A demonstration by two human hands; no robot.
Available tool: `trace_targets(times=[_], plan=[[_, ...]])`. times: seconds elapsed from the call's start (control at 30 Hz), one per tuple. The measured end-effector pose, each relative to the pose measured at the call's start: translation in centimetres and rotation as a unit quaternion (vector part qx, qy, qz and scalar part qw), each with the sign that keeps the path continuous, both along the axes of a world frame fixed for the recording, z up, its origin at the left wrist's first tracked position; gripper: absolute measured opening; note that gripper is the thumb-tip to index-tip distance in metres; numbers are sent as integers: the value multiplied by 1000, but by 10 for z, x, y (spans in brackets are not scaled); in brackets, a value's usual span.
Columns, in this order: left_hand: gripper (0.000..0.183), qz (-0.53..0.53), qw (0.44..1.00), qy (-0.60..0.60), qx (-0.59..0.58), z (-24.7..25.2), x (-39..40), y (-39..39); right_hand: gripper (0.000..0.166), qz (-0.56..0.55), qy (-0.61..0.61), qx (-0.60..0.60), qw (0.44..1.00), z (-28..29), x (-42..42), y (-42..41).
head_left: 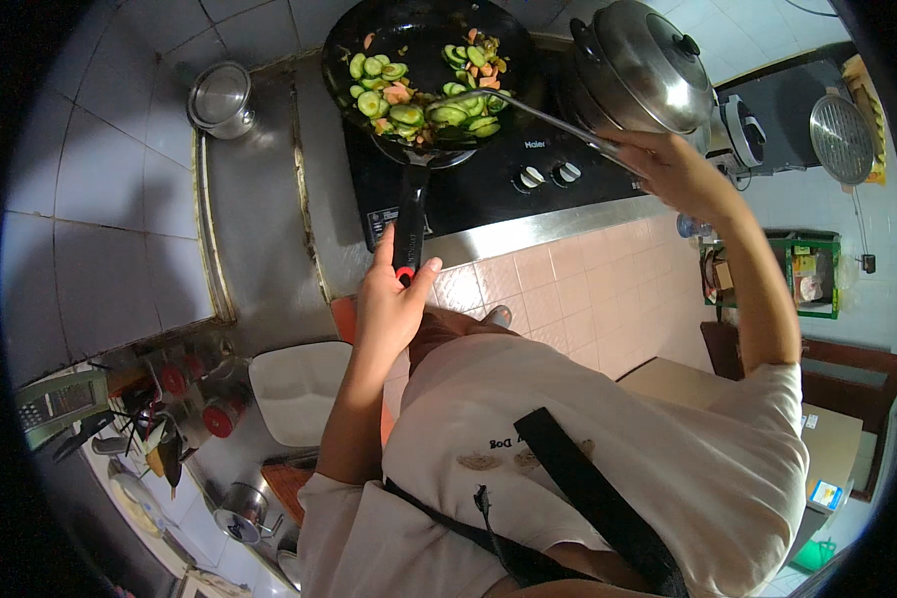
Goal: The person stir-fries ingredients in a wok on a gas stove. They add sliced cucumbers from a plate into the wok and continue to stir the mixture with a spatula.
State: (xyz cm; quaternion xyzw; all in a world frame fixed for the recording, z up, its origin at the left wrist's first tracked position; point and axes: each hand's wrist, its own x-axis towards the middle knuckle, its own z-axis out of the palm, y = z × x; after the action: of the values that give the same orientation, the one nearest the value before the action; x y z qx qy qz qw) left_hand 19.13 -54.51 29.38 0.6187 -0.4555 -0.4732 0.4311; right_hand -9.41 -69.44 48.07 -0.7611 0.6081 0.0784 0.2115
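My left hand (392, 295) grips the end of the black handle (412, 209) of a dark frying pan (411, 37), thumb on one side and fingers on the other. Inside the pan lie green cucumber or zucchini slices (448, 116) mixed with pink pieces (398, 94) that look like sausage or ham. Closed around the shaft of a long metal cooking spatula (546, 118) is my right hand (661, 164), to the right of the pan. The spatula's far end reaches into the food, which partly hides its blade.
The pan sits on a black Haier gas hob (478, 202) with two knobs. A large lidded steel pot (646, 67) stands close on its right. Left on the counter is a small steel container (223, 97). A white basin (303, 389) and a grater (60, 400) are at lower left.
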Motion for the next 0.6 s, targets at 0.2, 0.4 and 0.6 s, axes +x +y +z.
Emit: trace_targets(times=[0.2, 0.4, 0.6], plan=[[70, 17, 999, -15, -49, -22, -2, 2, 32, 29, 16, 44, 998, 6, -2, 5], [67, -28, 996, -46, 65, 12, 4, -2, 32, 32, -213, -84, 973, -123, 49, -30], [67, -10, 999, -30, 29, 0, 4, 0, 38, -53, -285, -97, 952, -137, 80, -77]])
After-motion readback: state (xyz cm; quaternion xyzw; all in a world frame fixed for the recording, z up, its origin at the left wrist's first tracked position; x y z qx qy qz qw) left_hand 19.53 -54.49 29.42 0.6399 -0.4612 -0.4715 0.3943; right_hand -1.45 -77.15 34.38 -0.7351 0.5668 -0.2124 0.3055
